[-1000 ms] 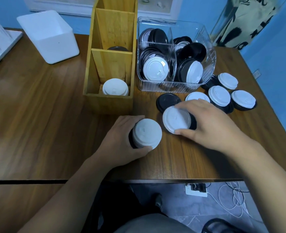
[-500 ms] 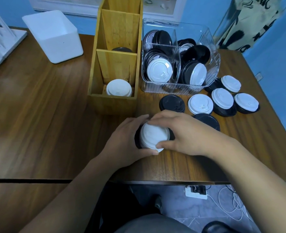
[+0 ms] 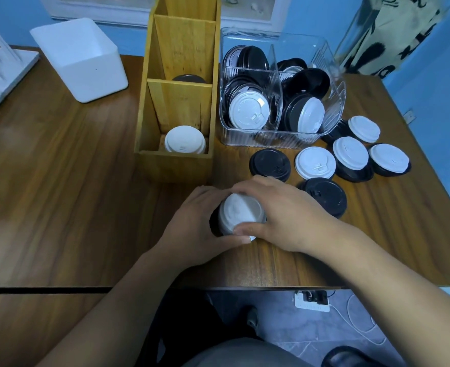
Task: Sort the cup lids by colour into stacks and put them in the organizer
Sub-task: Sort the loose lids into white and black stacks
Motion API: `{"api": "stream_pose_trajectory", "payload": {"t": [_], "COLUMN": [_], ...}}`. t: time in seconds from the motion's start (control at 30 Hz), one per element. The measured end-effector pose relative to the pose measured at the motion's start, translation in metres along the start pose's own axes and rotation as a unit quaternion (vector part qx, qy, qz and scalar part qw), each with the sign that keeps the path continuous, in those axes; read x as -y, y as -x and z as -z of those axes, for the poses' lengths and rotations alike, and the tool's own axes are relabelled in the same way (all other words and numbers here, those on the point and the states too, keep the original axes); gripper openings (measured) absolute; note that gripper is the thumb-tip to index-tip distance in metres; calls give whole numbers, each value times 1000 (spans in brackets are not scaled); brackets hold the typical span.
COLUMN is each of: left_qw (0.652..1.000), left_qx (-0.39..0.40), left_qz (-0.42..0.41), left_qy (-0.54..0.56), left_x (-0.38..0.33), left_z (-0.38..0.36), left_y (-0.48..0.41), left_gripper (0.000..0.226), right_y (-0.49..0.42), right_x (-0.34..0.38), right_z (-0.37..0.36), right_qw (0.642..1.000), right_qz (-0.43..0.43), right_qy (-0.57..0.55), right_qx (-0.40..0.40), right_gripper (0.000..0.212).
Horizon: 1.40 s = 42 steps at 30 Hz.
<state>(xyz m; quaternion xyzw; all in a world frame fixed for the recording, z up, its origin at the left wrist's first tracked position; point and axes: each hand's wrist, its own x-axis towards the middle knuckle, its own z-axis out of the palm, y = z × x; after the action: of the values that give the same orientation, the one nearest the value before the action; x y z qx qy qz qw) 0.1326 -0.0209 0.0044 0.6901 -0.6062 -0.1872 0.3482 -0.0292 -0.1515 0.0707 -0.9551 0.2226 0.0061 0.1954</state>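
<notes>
Clasping a stack of white lids [image 3: 241, 213] from both sides, the two hands met near the front edge of the wooden tabletop [image 3: 59, 186]. The left hand [image 3: 192, 223] curled round the stack's left side, with its thumb lying along the near edge. The right hand [image 3: 284, 215] arched over from the right, fingers on the far rim and thumb pinching the near rim. A sliver of black showed low on the stack's left side, against the left palm; what it was could not be told.

Just right of the right hand lay a black lid [image 3: 325, 197]. Beyond it sat a second black lid [image 3: 270, 162] and a lone white lid [image 3: 315, 162], then three white lids resting on black ones [image 3: 350, 153] toward the right edge.

Directly behind the hands stood the wooden organizer [image 3: 176, 165]. Its near compartment held a pile of white lids [image 3: 185, 143], and its far compartment held a dark lid [image 3: 189, 78]. Beside it on the right stood a clear bin [image 3: 282, 140] crowded with mixed black and white lids. A white tub [image 3: 78, 59] sat at the far left.
</notes>
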Motion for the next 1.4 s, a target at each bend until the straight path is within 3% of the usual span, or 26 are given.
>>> {"api": "stream_pose_trajectory", "payload": {"t": [0.1,0.17,0.3,0.4,0.53,0.63,0.8,0.9,1.03,1.13,1.3,1.4], "left_qw": [1000,1000,999,999,998,998,999,999,999,999,998,998], "left_qx": [6,5,18,29,27,30,28,24,7,-20,-34,-31], "left_qz": [-6,-3,16,20,27,28,31,25,21,35,56,52], "left_qy": [-8,-22,-38,-41,-39,-41,-33,-31,-31,-21,-12,-13], "left_x": [0,-1,-9,-14,-14,-13,-12,-11,-6,-5,-5,-4], "left_z": [-1,-2,-7,-11,-12,-13,-12,-12,-11,-11,-11,-11], "left_y": [-1,-2,-6,-9,-11,-11,-10,-10,-10,-8,-6,-6], "left_gripper": [78,81,83,82,84,85,85,85,85,85,86,84], "right_y": [6,13,14,5,-14,-22,8,42,79,95,97,102], "right_x": [-3,-15,-67,-99,-108,-105,-90,-59,-21,-12,-11,-18], "right_z": [5,14,38,47,50,51,54,49,14,-19,-38,-19], "right_qw": [1000,997,969,948,944,944,937,951,980,983,971,990], "right_qz": [9,-17,-176,-279,-314,-308,-284,-215,-143,-146,-174,-92], "right_qy": [-10,-44,30,69,79,105,125,81,27,83,120,75], "right_qx": [-10,-57,-168,-136,-68,-59,-162,-205,-135,-81,-109,-72], "right_gripper": [65,57,46,59,67,62,65,66,64,66,78,66]}}
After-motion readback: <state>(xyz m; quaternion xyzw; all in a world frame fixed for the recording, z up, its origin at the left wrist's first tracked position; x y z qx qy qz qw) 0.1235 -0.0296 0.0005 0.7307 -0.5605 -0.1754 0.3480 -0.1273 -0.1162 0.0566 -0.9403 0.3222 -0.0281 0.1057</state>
